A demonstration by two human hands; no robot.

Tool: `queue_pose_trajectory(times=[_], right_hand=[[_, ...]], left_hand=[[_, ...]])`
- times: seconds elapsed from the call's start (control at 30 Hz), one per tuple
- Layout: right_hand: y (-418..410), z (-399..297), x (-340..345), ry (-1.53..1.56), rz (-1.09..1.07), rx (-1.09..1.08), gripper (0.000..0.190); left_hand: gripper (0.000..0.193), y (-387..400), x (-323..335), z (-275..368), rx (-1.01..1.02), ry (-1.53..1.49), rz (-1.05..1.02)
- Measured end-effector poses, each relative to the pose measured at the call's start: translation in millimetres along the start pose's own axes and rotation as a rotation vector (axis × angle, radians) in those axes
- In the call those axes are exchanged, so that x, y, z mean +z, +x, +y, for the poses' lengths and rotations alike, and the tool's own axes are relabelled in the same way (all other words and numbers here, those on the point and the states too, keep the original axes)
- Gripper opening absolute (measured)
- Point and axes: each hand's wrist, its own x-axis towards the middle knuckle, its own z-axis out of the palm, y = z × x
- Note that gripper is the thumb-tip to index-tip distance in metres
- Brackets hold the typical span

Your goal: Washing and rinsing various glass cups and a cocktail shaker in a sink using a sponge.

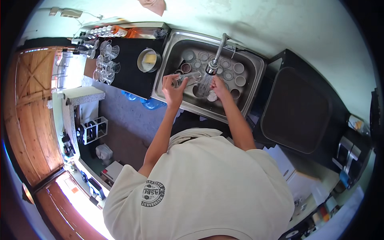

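Over the left part of the stainless steel sink [207, 115], my left hand [175, 90] holds a clear drinking glass [192, 77] tilted on its side. Water runs in a spray from the faucet head [211, 68], just right of that glass. My right hand [219, 86] is beside the spray, low over the cups; its fingers are curled and partly hidden, so I cannot tell whether they hold anything. Several glasses and cups stand on the sink's bottom, among them a white cup [240, 80] at the right and a cup with whitish contents [212, 96] below the spray.
Left of the sink, a black counter [129, 75] bears a metal pot [141, 66] with a yellow sponge [150, 58] and several clear glass mugs [103, 67]. A large dark tray [297, 111] lies to the right. Blue plastic bags [153, 103] hang below the left counter's edge.
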Motion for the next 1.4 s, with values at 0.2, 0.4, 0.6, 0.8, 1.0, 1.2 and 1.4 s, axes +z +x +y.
queue_pose_trajectory(times=[0.2, 0.4, 0.6, 0.8, 1.0, 1.2, 1.4], right_hand=[[1.7, -23.2, 35.6, -0.501, -0.009, -0.34, 0.023], [20.9, -71.0, 10.6, -0.241, 0.375, -0.377, 0.032], [30.8, -130.0, 11.7, -0.12, 0.157, -0.191, 0.056], [30.9, -180.3, 5.1, 0.009, 0.098, -0.126, 0.057], [-8.1, -149.2, 32.4, 0.153, -0.067, -0.318, 0.059], [-46.0, -56.3, 4.7, -1.217, 0.407, -0.895, 0.029], [-144.0, 28.8, 102.5, -1.352, -0.003, -0.987, 0.087]], left_hand=[[0.031, -1.7, -11.7, -3.9, 0.009, 0.007, 0.075], [0.03, -6.6, -21.6, -9.2, 0.015, -0.004, 0.084], [0.031, -11.2, -28.0, -26.2, -0.161, -0.134, 0.062], [0.031, -2.0, -36.4, -14.7, 0.125, 0.03, -0.059], [0.032, 3.7, -57.2, -28.9, 0.173, 0.056, -0.114], [0.033, 18.7, -57.4, -47.8, 0.178, 0.0, -0.223], [0.033, 38.5, -66.4, -60.7, 0.373, -0.096, -0.467]])
